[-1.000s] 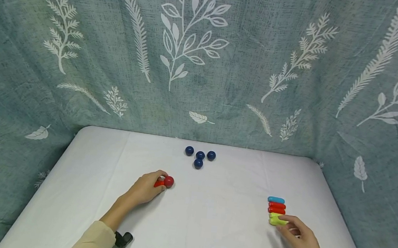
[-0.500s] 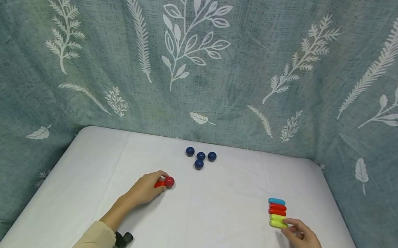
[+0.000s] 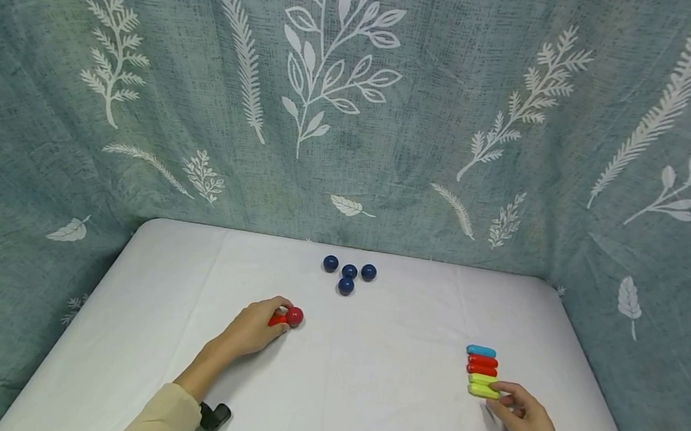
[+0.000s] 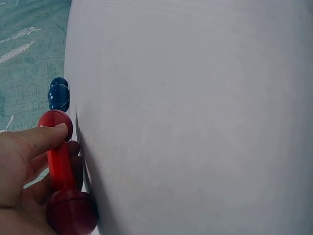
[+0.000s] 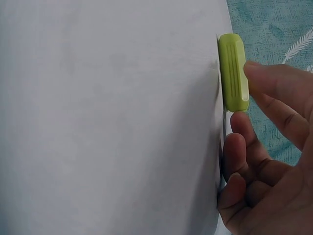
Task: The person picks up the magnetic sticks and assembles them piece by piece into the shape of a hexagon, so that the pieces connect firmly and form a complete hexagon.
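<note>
My left hand (image 3: 253,329) grips a red rod (image 4: 61,167) with a dark red ball at each end. In the left wrist view the thumb lies over the upper ball (image 4: 55,119), and the lower ball (image 4: 72,213) sits beneath the palm. At the right of the table, my right hand (image 3: 523,418) has thumb and index finger on either side of the nearest yellow-green stick (image 3: 484,392), at its right end. Another yellow-green stick (image 3: 483,379) lies just beyond it. In the right wrist view the thumb meets the ridged stick's side; the other fingers are curled below.
Two red sticks (image 3: 482,361) and a blue stick (image 3: 481,351) continue the row away from me. Several dark blue balls (image 3: 346,286) cluster near the back of the white table (image 3: 375,415). A patterned green cloth (image 3: 357,104) hangs behind and at both sides.
The nearest yellow-green stick has straightened in line with the row, and my right fingers have shifted right to its end. My left hand keeps its hold on the red rod.
</note>
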`<state>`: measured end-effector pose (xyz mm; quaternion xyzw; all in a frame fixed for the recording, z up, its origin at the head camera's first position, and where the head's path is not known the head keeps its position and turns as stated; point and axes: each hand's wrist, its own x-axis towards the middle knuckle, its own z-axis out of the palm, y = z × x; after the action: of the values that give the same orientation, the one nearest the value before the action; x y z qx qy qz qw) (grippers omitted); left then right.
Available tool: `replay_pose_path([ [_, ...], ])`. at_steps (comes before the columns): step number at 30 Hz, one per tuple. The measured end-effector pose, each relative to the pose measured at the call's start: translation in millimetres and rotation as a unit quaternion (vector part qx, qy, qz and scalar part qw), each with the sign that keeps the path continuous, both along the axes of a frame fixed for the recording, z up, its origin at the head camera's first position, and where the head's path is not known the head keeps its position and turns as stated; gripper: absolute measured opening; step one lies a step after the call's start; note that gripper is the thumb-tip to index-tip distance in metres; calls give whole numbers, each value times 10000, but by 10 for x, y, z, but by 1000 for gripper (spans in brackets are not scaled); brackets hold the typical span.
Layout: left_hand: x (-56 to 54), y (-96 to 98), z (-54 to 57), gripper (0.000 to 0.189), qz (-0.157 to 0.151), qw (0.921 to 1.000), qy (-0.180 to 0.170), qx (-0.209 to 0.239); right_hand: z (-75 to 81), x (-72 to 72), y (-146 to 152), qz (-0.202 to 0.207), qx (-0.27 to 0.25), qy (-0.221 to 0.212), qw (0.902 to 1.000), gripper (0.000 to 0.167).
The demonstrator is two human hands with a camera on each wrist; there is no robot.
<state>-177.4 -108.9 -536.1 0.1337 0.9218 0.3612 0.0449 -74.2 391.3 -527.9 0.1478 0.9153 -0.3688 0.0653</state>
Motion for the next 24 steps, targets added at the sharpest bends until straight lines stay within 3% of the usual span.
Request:
replay_pose_path([
  [20,-18,-6,-6,36,34,9999,-89,-44,12,-13,-44,219,439,-42,9988,38],
  [24,-15,-6,-8,36,39,9999,-127,0,61,19,-92,276,245,-17,9993,38],
])
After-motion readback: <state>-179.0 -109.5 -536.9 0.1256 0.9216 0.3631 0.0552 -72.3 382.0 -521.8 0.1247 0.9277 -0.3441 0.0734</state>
